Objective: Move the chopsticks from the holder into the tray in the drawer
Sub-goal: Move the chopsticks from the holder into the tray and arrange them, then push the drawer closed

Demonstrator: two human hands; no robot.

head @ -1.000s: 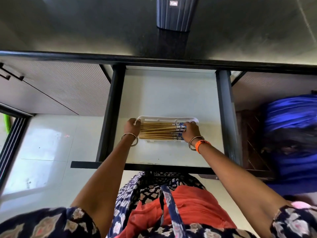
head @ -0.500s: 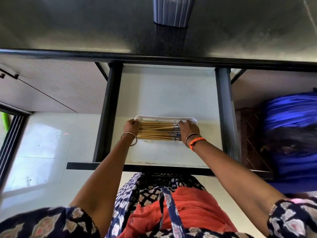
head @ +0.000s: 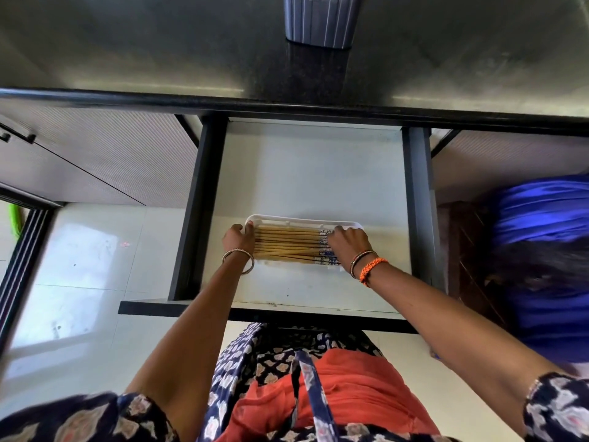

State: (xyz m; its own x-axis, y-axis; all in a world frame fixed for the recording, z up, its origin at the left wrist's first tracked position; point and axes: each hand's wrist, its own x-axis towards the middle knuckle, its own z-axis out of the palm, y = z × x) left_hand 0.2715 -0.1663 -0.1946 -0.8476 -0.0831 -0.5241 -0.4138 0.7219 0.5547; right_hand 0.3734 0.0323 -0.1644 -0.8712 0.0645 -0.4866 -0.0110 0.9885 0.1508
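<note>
The left hand (head: pixel 239 238) rests at the left end of the tray (head: pixel 302 222), its fingers curled over the tray's corner and pressed against the plain wooden ends of the chopsticks (head: pixel 287 247); it grips nothing, and whether the fingers close on the rim or only rest on it cannot be told. Just to the right of this hand, the chopsticks lie side by side in a flat row along the tray, parallel to its long walls, with their blue-patterned ends pointing toward the other hand. The tray itself sits on the pale floor of the open drawer (head: pixel 312 173), beyond both wrists and well short of the drawer's back. The right hand (head: pixel 349 242) lies palm down over the patterned ends, fingers together and bent, pushing or squaring the bundle (no single chopstick appears to be pinched). Above the right hand, on the dark countertop (head: pixel 127 43), stands the ribbed holder (head: pixel 320 20); only its lower body is in view, so its contents cannot be checked. Judged from this layout, the transfer is largely or wholly done: a full row already lies in the tray, and both hands are occupied with alignment. What is left appears to be final straightening, release by both hands, and possibly closing the drawer. Any chopsticks remaining in the holder would need a further trip.
</note>
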